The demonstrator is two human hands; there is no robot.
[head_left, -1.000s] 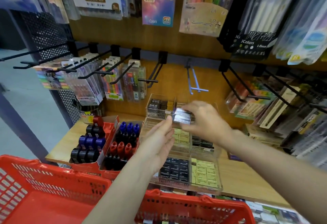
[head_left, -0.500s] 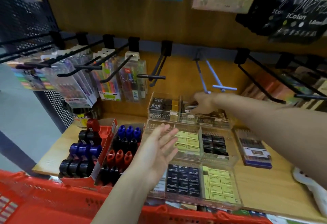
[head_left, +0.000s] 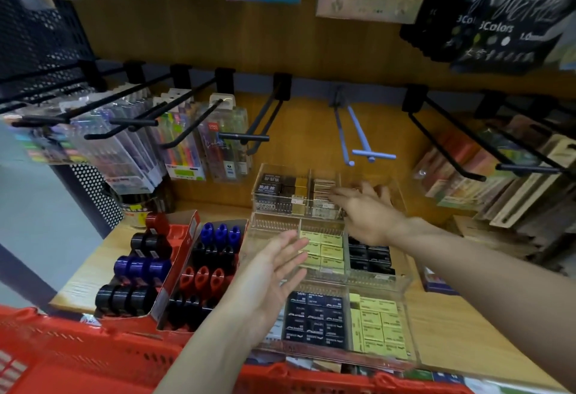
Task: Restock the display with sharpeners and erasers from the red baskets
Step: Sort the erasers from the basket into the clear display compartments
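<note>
Head view: your right hand (head_left: 369, 216) is stretched out over the far tier of the clear stepped display (head_left: 402, 284), with its fingers reaching into the far compartment where the dark and gold erasers (head_left: 282, 186) stand in rows. The fingers are straight and a little spread, and they are blurred, so I cannot tell if they touch the erasers or only hover just above them. I see nothing held in this hand.

Your left hand (head_left: 271, 272) hangs nearer to you, above the left edge of the middle tier, palm turned to the right, fingers straight and loosely apart. It holds nothing and touches nothing that I can see.

Both hands are empty, so I judge that the next move needs a new item. The stock lies behind the hands, toward you: the red basket (head_left: 78, 359) fills the near left corner and its rim runs along the near edge of the view. What is inside it is not visible. Your left hand is clearly the nearer one to the basket; the right hand must travel back across the whole display.

In the display, yellow erasers (head_left: 324, 250) lie in the middle tier and black erasers (head_left: 314, 315) in the near tier, their long sides running left to right. The sharpeners (head_left: 212, 264) stand in red cartons to the left, just beside the display.
</note>
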